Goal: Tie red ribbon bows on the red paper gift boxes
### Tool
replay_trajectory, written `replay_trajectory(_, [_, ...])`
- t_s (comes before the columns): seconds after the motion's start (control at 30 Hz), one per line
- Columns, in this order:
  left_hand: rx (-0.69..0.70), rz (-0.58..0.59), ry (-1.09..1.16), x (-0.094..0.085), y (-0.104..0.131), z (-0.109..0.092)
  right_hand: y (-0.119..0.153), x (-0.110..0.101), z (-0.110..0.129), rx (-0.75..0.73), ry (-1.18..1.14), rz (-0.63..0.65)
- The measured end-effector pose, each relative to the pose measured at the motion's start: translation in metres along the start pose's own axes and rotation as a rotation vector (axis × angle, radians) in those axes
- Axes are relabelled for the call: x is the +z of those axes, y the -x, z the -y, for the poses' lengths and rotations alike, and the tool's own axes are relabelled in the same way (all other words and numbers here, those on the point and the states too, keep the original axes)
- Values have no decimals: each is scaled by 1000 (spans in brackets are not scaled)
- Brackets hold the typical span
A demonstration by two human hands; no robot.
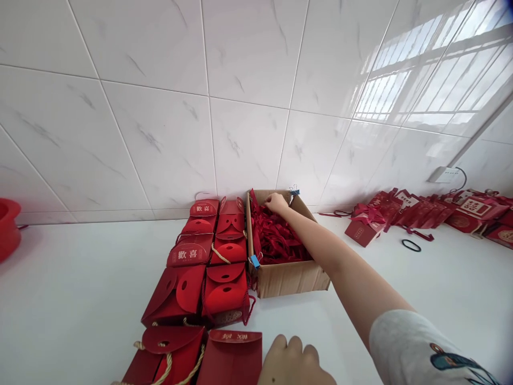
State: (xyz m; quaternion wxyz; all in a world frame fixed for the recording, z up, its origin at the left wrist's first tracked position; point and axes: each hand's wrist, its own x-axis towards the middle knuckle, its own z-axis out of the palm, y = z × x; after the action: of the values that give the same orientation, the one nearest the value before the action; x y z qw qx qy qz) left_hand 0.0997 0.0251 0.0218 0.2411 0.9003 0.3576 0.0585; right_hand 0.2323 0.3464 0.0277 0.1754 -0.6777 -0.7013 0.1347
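On a white worktop (80, 299), one cardboard carton (294, 279) holds plentiful red ribbons (280, 240). The right hand (276, 203) reaches in; its grip and the curled left hand's (294, 361) are unclear. About eight red gift boxes (190, 289) stand left, mostly flap-folded; right, one bow-topped box (364, 232).

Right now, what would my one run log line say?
right hand: in cardboard box, at red ribbons | left hand: beside red gift box | right grip: unclear
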Motion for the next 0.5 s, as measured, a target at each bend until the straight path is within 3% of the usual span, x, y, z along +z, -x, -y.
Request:
replay_trajectory(0.13, [-36,85,-117,-17,-6,-14,9,-43,5,-62,-199,-191])
replay_trajectory(0.23, [-88,180,-196,-34,-9,-24,40,-79,13,-129,-321,-350])
replay_trajectory(0.33, [-104,132,-202,-47,-7,-27,100,-103,15,-244,-430,-494])
replay_trajectory(0.37, [-115,100,-203,-49,-7,-26,125,-108,14,-346,-556,-568])
replay_trajectory(0.5, [-119,-45,-224,-52,-8,-22,231,-106,7,-514,-720,-754])
